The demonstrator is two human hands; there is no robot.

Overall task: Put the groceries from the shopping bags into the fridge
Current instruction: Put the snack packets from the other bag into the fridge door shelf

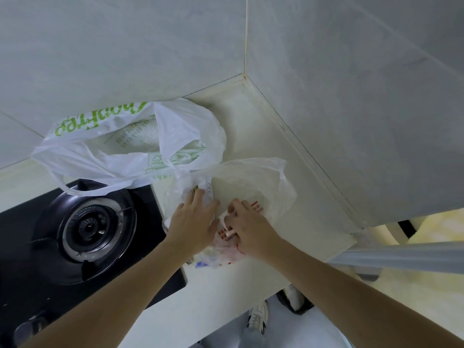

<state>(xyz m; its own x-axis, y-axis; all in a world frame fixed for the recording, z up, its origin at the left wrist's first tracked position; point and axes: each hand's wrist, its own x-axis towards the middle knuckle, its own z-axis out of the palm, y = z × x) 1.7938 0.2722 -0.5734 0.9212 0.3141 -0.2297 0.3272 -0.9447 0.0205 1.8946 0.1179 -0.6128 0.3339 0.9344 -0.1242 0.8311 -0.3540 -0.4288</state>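
Observation:
Two plastic shopping bags lie on a cream countertop (246, 126). The larger white bag with green print (120, 146) sits at the back left, slumped open, its edge draped over the stove. A thin clear bag with red print (258, 182) lies to the right of it. My left hand (193, 222) rests flat on this bag's left part, fingers spread. My right hand (248, 227) pinches the bag's plastic and a small packet with red marks (226, 233). What else is inside the bags is hidden.
A black gas stove (82, 234) with a round burner fills the left. Tiled walls meet in a corner behind the counter. The counter's right end drops off beside a grey rail (401, 254). Shoes (257, 320) show on the floor below.

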